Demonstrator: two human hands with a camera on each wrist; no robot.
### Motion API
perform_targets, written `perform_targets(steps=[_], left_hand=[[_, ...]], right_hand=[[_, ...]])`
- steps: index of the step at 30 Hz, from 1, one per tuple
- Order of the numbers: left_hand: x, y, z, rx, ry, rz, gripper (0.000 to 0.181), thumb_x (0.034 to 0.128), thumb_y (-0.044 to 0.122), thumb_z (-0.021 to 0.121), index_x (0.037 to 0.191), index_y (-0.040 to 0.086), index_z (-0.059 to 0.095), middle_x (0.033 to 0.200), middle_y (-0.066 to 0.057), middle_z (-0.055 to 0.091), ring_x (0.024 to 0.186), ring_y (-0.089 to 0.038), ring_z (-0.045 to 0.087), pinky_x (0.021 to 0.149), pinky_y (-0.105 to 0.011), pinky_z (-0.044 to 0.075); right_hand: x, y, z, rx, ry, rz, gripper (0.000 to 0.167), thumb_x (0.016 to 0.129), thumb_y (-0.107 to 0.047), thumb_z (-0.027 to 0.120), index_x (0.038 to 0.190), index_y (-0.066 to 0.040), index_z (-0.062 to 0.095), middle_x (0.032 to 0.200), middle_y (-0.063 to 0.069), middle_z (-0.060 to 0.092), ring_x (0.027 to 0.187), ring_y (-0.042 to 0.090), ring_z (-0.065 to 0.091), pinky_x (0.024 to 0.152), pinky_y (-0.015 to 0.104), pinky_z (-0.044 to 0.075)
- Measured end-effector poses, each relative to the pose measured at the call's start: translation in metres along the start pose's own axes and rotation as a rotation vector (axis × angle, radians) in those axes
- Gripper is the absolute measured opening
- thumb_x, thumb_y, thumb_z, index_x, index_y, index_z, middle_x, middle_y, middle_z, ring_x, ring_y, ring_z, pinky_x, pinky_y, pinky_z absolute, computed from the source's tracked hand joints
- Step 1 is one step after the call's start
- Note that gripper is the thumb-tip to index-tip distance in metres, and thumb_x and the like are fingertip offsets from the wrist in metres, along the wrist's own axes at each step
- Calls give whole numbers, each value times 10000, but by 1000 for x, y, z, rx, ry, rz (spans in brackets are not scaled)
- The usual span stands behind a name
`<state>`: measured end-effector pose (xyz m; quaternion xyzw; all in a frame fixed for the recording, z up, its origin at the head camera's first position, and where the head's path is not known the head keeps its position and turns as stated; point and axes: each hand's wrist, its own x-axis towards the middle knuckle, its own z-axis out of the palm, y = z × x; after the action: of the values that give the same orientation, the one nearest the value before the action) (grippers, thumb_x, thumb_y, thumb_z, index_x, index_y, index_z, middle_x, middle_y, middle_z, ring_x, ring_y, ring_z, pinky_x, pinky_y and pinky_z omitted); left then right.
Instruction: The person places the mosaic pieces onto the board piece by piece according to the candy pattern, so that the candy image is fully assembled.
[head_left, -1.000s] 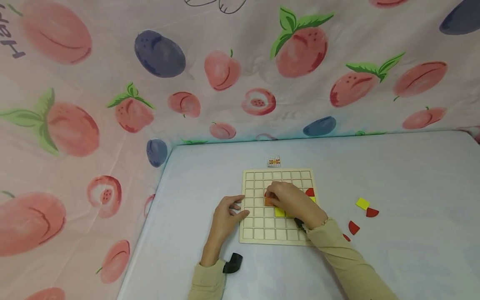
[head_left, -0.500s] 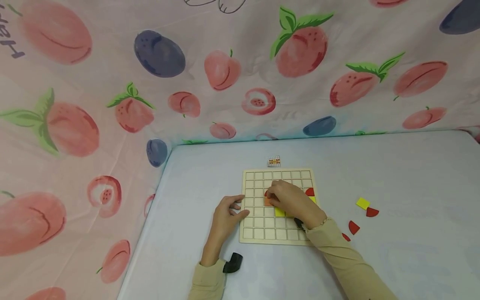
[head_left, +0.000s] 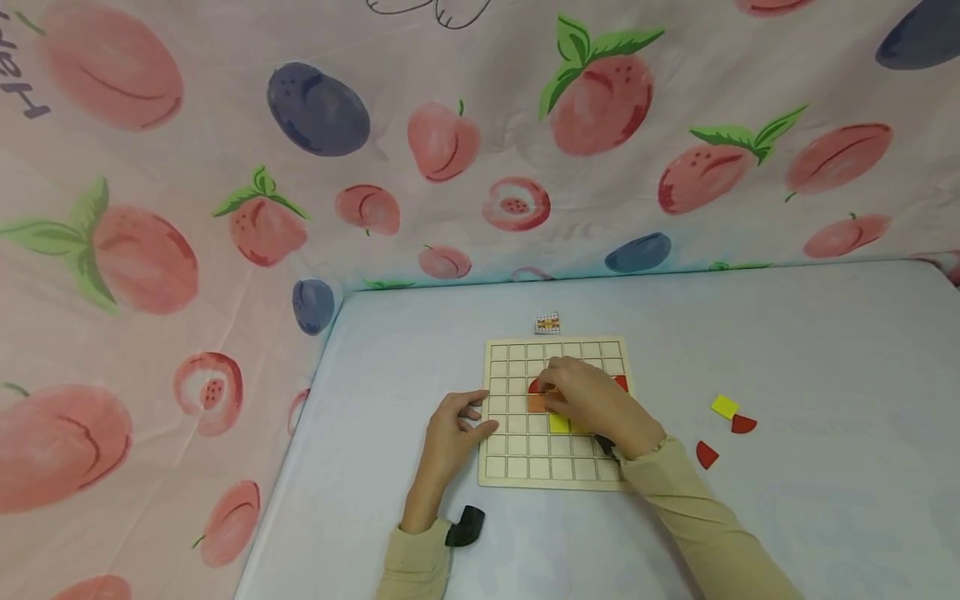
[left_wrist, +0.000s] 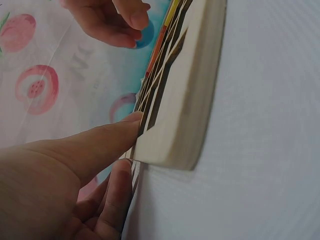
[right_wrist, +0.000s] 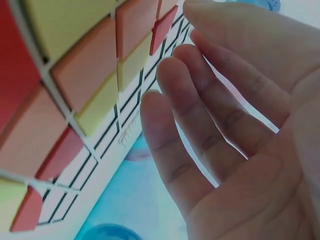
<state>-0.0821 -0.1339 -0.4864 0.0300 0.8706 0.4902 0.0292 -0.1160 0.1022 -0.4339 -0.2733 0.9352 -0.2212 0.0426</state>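
Note:
My left hand (head_left: 453, 433) rests at the left edge of the pale wooden grid board (head_left: 493, 472); in the left wrist view its thumb touches the board's rim (left_wrist: 192, 100). Above the middle of the board is my right hand (head_left: 596, 408), over the inlaid pieces. Left of its fingertips are a red rounded piece (head_left: 534, 386) and an orange square (head_left: 537, 403), with a yellow square (head_left: 559, 423) below. The right wrist view shows the right fingers (right_wrist: 200, 115) spaced and slightly bent, holding no visible piece, beside orange squares (right_wrist: 87, 65) and red pieces (right_wrist: 60, 154).
A small patterned card (head_left: 547, 323) lies behind the board. On the table to the right are a loose yellow square (head_left: 724, 407) and two red rounded pieces (head_left: 744, 424), (head_left: 707, 454). Fruit-print cloth (head_left: 450, 208) rises behind and on the left.
The right hand has shifted slightly up and right, uncovering more of the red and orange pieces by its fingertips. Its sleeve now hides one loose red piece. The left hand stays put.

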Motion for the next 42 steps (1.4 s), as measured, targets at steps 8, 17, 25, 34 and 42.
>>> perform_targets(steps=[8,17,25,34,42], left_hand=[[0,0,0,8,5,15,467,819,110,814,1261,81,668,1054,-75,612,923,-173,572,715,-196,493],[0,1,0,11,2,11,469,820,111,813,1264,83,667,1052,-73,612,924,-170,573,717,-196,493],[-1,1,0,11,3,7,466,820,108,813,1263,83,668,1053,-72,612,921,-168,574,718,-198,494],[0,0,1,9,7,12,461,821,108,812,1259,86,671,1046,-72,611,917,-165,572,717,-194,492],[-1,-1,0,7,5,15,457,823,116,812,1256,83,671,1043,-76,612,919,-171,572,719,-198,495]], right_hand=[[-11,5,-14,-17,-2,-5,190,854,-161,787,1002,-61,723,973,43,654,866,173,593,798,348,543],[-26,11,-26,-48,-12,35,212,857,-151,784,1036,-59,717,1010,51,648,895,199,602,796,376,545],[-40,19,-31,-78,24,49,161,847,-132,788,971,-54,719,947,43,638,836,183,575,773,363,546],[-59,28,-36,-96,-11,123,230,825,-158,811,1006,-43,728,962,59,655,865,207,584,821,397,561],[-75,35,-40,-98,-75,158,244,797,-149,832,996,-50,730,911,26,637,801,165,554,761,361,557]])
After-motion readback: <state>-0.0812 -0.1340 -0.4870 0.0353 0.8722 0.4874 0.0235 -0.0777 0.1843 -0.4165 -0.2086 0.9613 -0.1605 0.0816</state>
